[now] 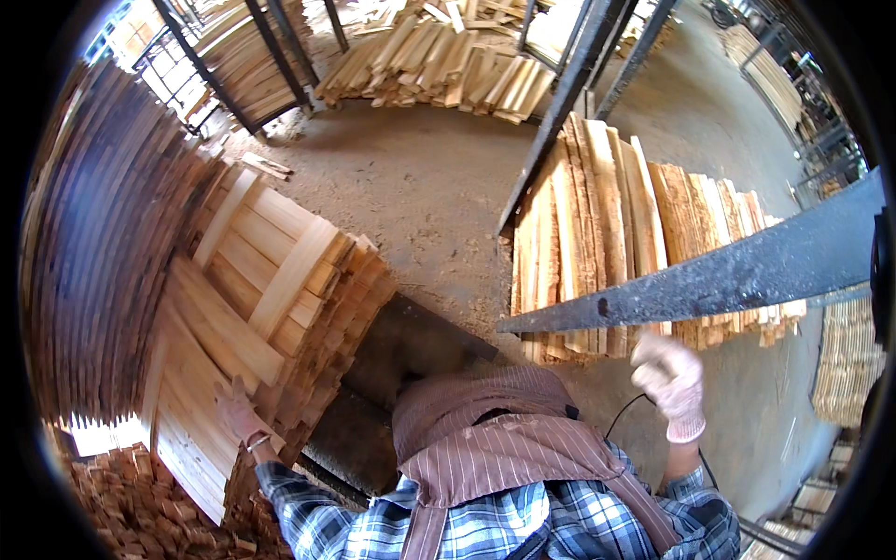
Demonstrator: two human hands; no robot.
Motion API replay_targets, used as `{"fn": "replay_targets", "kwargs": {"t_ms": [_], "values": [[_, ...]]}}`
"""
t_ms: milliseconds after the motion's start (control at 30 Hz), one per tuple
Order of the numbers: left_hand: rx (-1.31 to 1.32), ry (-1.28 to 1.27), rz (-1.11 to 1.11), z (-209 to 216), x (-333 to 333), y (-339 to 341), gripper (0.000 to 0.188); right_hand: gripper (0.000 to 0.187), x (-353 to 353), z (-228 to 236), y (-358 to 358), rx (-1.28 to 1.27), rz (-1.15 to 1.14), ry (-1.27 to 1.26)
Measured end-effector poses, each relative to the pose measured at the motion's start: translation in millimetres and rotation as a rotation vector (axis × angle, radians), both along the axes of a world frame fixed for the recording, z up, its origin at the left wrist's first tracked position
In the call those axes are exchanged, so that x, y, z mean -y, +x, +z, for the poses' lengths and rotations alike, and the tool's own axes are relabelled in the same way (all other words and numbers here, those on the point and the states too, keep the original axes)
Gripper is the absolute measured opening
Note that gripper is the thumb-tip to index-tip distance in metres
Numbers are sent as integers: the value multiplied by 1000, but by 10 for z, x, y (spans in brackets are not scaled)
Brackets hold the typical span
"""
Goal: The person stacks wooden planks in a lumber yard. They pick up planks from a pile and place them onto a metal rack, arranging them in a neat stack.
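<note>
My left hand [239, 413], in a pale glove, rests with its fingers stretched out on loose wooden boards [191, 397]. Those boards lie aslant over the near side of a stack of short planks [322, 322]; two flat strips lie across the stack's top farther back. On the right, my right hand [670, 383] is raised with its gloved fingers curled, slightly blurred, and nothing shows in them. It hovers just in front of a grey metal bar [691, 289]. Behind that bar, rough boards [597, 224] stand packed on edge in a metal rack.
A tall pile of dark-edged boards [103, 243] rises at the far left. Cut wood pieces [163, 509] are heaped at the lower left. More planks [439, 65] lie at the back, beyond the dusty floor [401, 177]. A dark cable [627, 411] runs beside my right arm.
</note>
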State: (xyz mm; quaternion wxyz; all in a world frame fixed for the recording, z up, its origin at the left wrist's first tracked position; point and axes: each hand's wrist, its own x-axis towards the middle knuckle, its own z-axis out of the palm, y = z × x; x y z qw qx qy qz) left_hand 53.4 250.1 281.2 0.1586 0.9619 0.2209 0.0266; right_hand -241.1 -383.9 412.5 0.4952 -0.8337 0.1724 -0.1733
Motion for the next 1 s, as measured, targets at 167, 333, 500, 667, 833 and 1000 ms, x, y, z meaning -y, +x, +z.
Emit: {"fn": "replay_targets", "kwargs": {"t_ms": [167,333,500,667,833,1000], "values": [[129,-740,-247,-34,1937,-79,61,60,180,106,139,57,-110,-410],[-139,-1170,-741,176,3791,-428,62,88,67,-232,495,352,-182,-116],[-38,-1058,-1512,383,4794,-789,91,111,33,-238,659,245,-127,149],[-25,-1417,-1537,510,5333,-841,84,106,133,-10,994,273,-10,102],[-47,-1189,-1576,311,5478,-307,55,100,312,123,1510,334,27,24],[-731,-1507,-1386,-383,5417,223,50,76,8,546,1717,521,373,836]]}}
